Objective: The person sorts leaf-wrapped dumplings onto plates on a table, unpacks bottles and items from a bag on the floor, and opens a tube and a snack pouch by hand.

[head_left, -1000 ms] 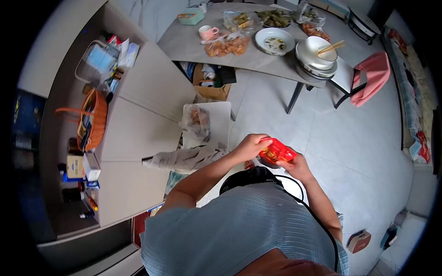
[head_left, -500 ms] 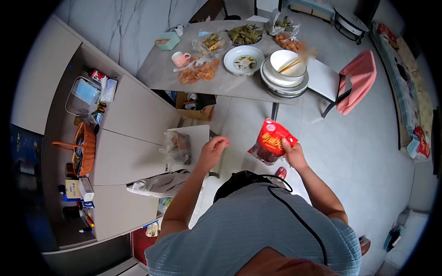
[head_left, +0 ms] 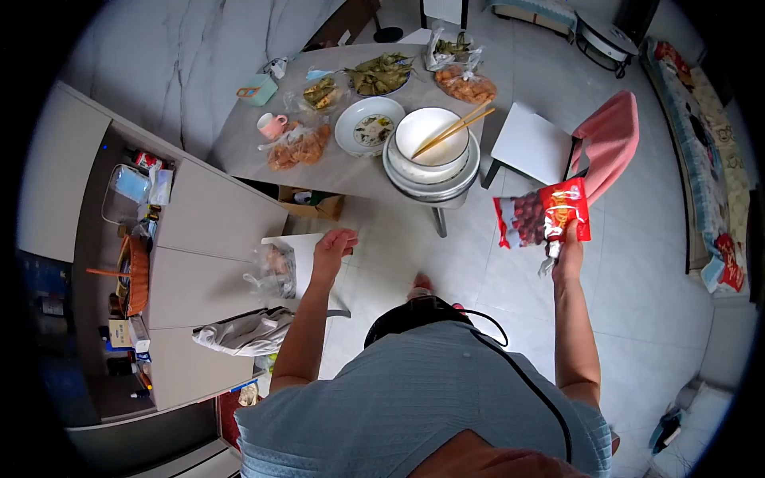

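Note:
My right hand (head_left: 569, 253) grips a red bag of dried dates (head_left: 550, 213) by its lower edge. The bag is held out at the right, over the floor. Dark red dates show on its left part, and yellow lettering on the shiny red part. A small silver-white piece (head_left: 550, 259) hangs beside the fingers; I cannot make out what it is. My left hand (head_left: 333, 248) is in the air near a white stool (head_left: 305, 259). Its fingers are loosely curled, the thumb a little apart, with nothing visible in them.
On the grey table (head_left: 239, 147) stand stacked bowls (head_left: 434, 171) with chopsticks (head_left: 454, 131), a patterned plate (head_left: 347, 127), leaf-wrapped dumplings (head_left: 381, 76), bagged food (head_left: 299, 147) and a pink mug (head_left: 272, 125). A white chair (head_left: 530, 147) with pink cloth is at right. Cabinets (head_left: 215, 215) line the left.
My right hand has carried the bag of dates right and upward, turning it sideways. My left hand has shifted left. The table and stool appear farther left as the view moves.

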Tool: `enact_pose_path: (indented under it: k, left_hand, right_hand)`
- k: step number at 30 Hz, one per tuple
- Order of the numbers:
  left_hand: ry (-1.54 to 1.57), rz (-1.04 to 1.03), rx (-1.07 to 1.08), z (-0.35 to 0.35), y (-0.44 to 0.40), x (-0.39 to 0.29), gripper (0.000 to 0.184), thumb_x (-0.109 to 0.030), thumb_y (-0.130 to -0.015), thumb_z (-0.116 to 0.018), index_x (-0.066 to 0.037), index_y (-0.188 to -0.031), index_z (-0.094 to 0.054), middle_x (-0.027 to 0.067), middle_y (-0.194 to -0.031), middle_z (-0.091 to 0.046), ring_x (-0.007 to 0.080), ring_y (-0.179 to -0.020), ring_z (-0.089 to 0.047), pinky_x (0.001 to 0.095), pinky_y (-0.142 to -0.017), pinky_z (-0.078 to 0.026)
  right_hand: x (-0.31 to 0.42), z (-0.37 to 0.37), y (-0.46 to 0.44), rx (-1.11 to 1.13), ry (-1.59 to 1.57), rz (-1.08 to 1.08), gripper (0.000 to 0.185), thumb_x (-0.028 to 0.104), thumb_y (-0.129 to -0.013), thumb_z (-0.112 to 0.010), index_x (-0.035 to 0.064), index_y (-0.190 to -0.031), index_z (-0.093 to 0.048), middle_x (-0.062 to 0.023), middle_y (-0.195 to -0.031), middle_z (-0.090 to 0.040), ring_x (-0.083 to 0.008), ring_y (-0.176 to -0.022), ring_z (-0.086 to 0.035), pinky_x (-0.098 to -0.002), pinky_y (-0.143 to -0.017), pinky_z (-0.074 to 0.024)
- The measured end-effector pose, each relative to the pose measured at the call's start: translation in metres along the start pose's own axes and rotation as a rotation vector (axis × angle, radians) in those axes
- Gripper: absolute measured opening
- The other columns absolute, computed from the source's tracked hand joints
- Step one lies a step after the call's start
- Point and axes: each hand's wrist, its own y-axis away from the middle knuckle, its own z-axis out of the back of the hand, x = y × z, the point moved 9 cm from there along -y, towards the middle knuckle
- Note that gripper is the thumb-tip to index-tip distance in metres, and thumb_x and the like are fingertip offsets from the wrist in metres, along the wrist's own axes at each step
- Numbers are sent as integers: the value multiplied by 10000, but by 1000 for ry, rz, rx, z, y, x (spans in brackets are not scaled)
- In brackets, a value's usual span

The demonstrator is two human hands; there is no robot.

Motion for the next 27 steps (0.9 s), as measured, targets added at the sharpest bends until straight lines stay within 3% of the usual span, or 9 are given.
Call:
enact_pose_path:
  k: [6, 9, 10, 13, 17, 23, 25, 26, 27]
  left_hand:
    - [64, 57, -120, -5, -78, 20, 245, -240, -937, -542, -54, -1086, -600, 31, -1022, -655, 148, -943, -641, 262, -775, -470]
    - [97, 90, -180, -1, -114, 42, 248, -226, -934, -541, -44, -1094, -594, 41, -1022, -656, 143, -936, -644, 263, -760, -469]
    - [121, 133, -217, 2, -119, 50, 256, -229, -932, -542, -39, -1097, -592, 47, -1025, -656, 149, -930, -648, 266, -755, -473]
    - [160, 203, -291, 11, -122, 73, 275, -235, -924, -548, -33, -1106, -586, 59, -1034, -656, 164, -919, -655, 270, -740, -479]
    - [198, 286, -439, 19, -100, 98, 282, -268, -897, -573, -62, -1087, -598, 52, -1027, -663, 186, -935, -657, 281, -752, -489]
    - [263, 388, -719, 11, -16, 127, 278, -222, -921, -534, -35, -1123, -572, 71, -1065, -657, 191, -930, -660, 299, -758, -498]
    - [277, 405, -830, -3, 21, 137, 290, -242, -926, -529, -34, -1123, -570, 79, -1074, -653, 206, -949, -656, 311, -774, -499]
    - [298, 411, -892, -16, 42, 139, 294, -246, -928, -525, -31, -1124, -569, 84, -1083, -650, 217, -955, -655, 316, -781, -499]
    - [316, 412, -949, -33, 58, 141, 298, -250, -930, -520, -29, -1124, -567, 89, -1091, -646, 227, -961, -654, 321, -787, -499]
  right_hand:
    - [49, -47, -100, 41, -198, 92, 488, 525, -935, -452, 56, -995, -572, -56, -732, -622, -162, -531, -560, -280, -466, -447]
    - [77, -95, -146, 71, -133, 84, 483, 515, -938, -451, 52, -1008, -566, -73, -748, -635, -192, -559, -598, -289, -463, -462]
    - [87, -116, -155, 119, -118, 61, 452, 452, -955, -462, 37, -1127, -510, -94, -828, -640, -214, -613, -612, -314, -474, -463]
    - [106, -186, -203, 138, -118, 45, 449, 446, -972, -415, 32, -1117, -511, -114, -819, -638, -246, -625, -618, -342, -477, -468]
    - [83, -271, -315, 275, -194, -103, 443, 458, -977, -379, 68, -1149, -501, -118, -876, -631, -288, -727, -653, -343, -492, -466]
    - [41, -401, -473, 359, -326, -129, 393, 449, -982, -367, 95, -1080, -509, -103, -888, -628, -308, -680, -638, -412, -502, -470]
    - [4, -433, -543, 304, -278, -151, 374, 429, -987, -364, 104, -1044, -540, -91, -887, -627, -294, -666, -616, -453, -562, -508]
    - [16, -451, -503, 268, -357, -224, 382, 406, -972, -442, 58, -1091, -543, -93, -990, -601, -277, -889, -562, -447, -769, -469]
    - [7, -471, -510, 292, -354, -251, 382, 406, -972, -442, 58, -1091, -543, -93, -990, -601, -277, -889, -562, -447, -769, -469]
